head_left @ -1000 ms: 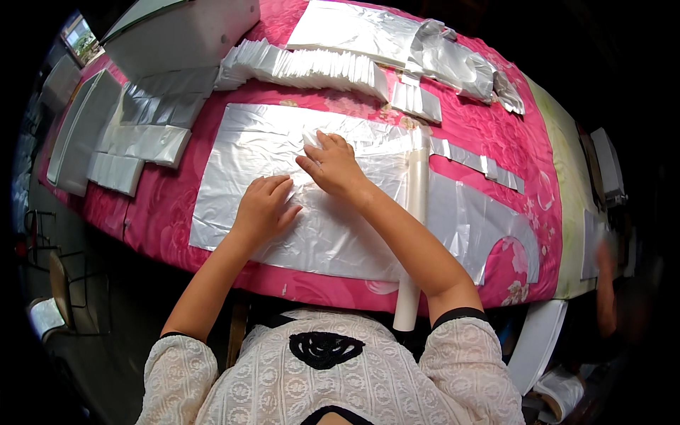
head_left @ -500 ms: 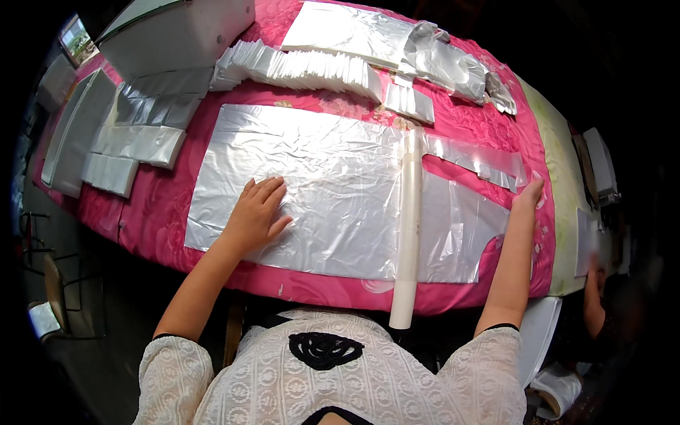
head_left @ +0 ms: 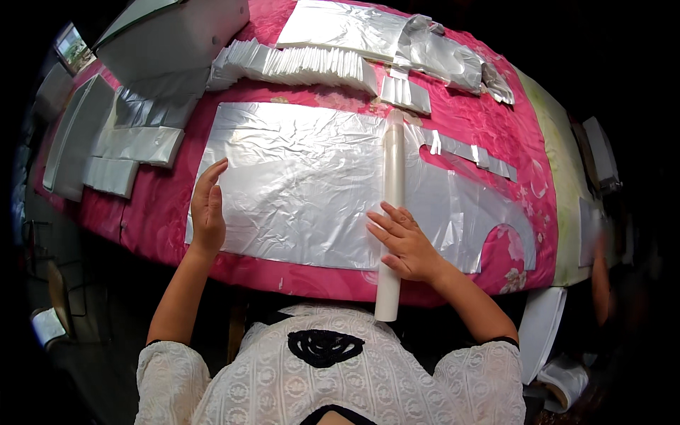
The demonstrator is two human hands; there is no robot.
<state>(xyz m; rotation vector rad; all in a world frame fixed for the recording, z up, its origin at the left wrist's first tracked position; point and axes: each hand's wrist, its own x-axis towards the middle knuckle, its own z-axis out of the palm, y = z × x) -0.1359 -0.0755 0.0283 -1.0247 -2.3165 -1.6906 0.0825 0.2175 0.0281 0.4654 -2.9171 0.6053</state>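
Note:
A stack of flat silvery-white plastic bags (head_left: 297,191) lies before me, with cut-out handle strips at its right end. Across it rests a long pale tube (head_left: 391,170), its near end jutting past the table edge. My right hand (head_left: 404,243) lies over the tube's near half, fingers stretched out and slightly apart. At the stack's left end my left hand (head_left: 210,207) stands on edge, fingers extended and thumb beside them, holding nothing. Whether its edge touches the plastic I cannot tell.
A pink flowered cloth (head_left: 248,273) covers the table. Beyond the stack runs a row of folded white packets (head_left: 297,67); more plastic bags (head_left: 340,28) lie behind. At the left are a white box (head_left: 170,42), an upright white tray (head_left: 76,134) and folded packets (head_left: 138,145). Another person's arm (head_left: 601,280) shows far right.
My right hand has left the handle strips and come left onto the tube. The tube has shifted slightly left. My left hand has slid left to the stack's end and turned on edge.

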